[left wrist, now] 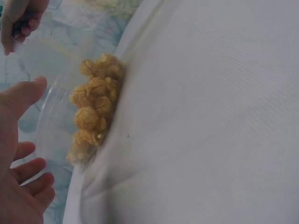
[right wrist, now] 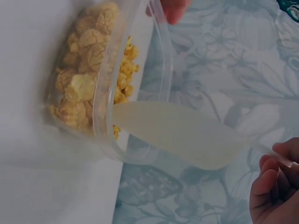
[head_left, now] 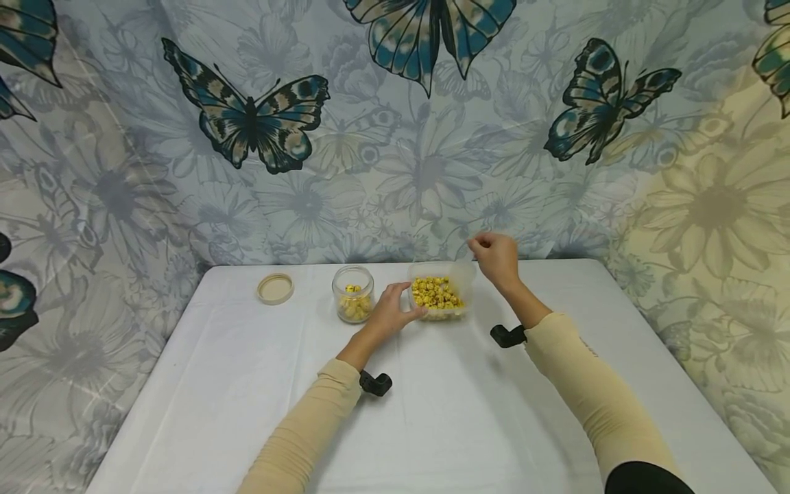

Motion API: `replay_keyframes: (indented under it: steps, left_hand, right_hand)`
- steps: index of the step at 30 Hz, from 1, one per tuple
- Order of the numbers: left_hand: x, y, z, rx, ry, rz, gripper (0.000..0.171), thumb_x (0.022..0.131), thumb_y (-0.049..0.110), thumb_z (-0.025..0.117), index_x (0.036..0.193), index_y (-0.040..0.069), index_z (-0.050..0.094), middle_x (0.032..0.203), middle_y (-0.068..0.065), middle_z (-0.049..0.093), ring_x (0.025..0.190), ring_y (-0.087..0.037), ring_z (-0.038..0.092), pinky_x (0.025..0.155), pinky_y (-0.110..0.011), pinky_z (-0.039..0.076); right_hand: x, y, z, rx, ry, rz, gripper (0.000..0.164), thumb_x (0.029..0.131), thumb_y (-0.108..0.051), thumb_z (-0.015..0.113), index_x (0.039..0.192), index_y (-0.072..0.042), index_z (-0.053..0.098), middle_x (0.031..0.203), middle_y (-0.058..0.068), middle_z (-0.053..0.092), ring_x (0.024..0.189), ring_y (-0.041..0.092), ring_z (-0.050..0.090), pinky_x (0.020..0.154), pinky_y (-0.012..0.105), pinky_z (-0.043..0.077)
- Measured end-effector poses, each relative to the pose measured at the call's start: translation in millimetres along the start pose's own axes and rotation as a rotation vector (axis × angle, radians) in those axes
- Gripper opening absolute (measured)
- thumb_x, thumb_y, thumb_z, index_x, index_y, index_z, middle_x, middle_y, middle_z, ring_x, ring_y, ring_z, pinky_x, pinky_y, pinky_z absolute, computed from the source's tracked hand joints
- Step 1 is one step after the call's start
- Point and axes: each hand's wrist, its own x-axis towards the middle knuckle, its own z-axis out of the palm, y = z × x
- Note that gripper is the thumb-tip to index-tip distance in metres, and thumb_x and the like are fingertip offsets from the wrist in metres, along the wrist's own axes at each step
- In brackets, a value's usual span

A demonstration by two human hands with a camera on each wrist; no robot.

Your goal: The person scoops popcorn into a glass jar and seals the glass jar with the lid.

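Observation:
A clear plastic container (head_left: 467, 283) holding yellow popcorn (head_left: 435, 293) stands near the table's back edge. My left hand (head_left: 389, 310) is at its left side, thumb and fingers spread and loosely bent by the wall. In the left wrist view those fingers (left wrist: 35, 175) show relaxed. Raised behind the container's right side, my right hand (head_left: 497, 259) pinches the thin handle of a translucent white scoop (right wrist: 182, 135). The scoop's broad end reaches over the container's rim (right wrist: 112, 88), close to the popcorn; its tip is partly hidden behind the wall.
Just left of my left hand stands a glass jar (head_left: 339, 280) partly filled with popcorn. Farther left lies a round lid (head_left: 275, 289) with a pale rim. The white-covered table (head_left: 247, 384) ends at a butterfly-patterned backdrop (head_left: 426, 185).

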Motion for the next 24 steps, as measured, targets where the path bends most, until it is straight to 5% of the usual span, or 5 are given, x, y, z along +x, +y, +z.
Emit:
replay_keyframes:
  steps: [6, 14, 18, 24]
  left_hand:
    - [0.8, -2.1, 4.2, -0.010, -0.004, 0.001, 0.075, 0.090, 0.041, 0.069, 0.150, 0.011, 0.036, 0.152, -0.018, 0.035, 0.140, -0.037, 0.038, 0.113, -0.053, 0.036]
    - [0.9, -3.1, 5.4, 0.021, -0.046, -0.007, 0.079, 0.093, 0.043, 0.063, 0.156, 0.014, 0.024, 0.155, -0.017, 0.030, 0.143, -0.037, 0.032, 0.113, -0.055, 0.034]
    - [1.5, -2.5, 4.6, 0.033, -0.049, -0.014, 0.079, 0.093, 0.044, 0.062, 0.156, 0.014, 0.024, 0.155, -0.015, 0.032, 0.143, -0.036, 0.031, 0.114, -0.053, 0.034]
    - [2.4, -0.8, 3.3, 0.053, -0.043, -0.023, 0.080, 0.093, 0.045, 0.063, 0.156, 0.014, 0.026, 0.155, -0.013, 0.034, 0.143, -0.034, 0.032, 0.114, -0.052, 0.034]
  right_hand:
    - [-1.4, -5.2, 4.5, -0.032, -0.011, -0.056, 0.024, 0.095, -0.014, 0.062, 0.097, 0.007, 0.074, 0.081, 0.024, 0.072, 0.065, 0.033, 0.065, 0.061, 0.042, 0.052]
    - [-2.2, -5.8, 7.9, -0.138, -0.086, -0.149, 0.022, 0.094, -0.011, 0.064, 0.099, 0.008, 0.074, 0.090, 0.025, 0.072, 0.076, 0.037, 0.068, 0.069, 0.050, 0.055]
    - [-1.1, -6.6, 8.9, -0.171, -0.114, -0.198, 0.021, 0.094, -0.011, 0.064, 0.099, 0.007, 0.074, 0.092, 0.025, 0.073, 0.078, 0.036, 0.069, 0.072, 0.049, 0.056]
    - [1.1, -8.0, 12.6, -0.207, -0.222, -0.237, 0.021, 0.095, -0.011, 0.062, 0.085, 0.003, 0.074, 0.075, 0.018, 0.068, 0.058, 0.024, 0.055, 0.057, 0.036, 0.045]
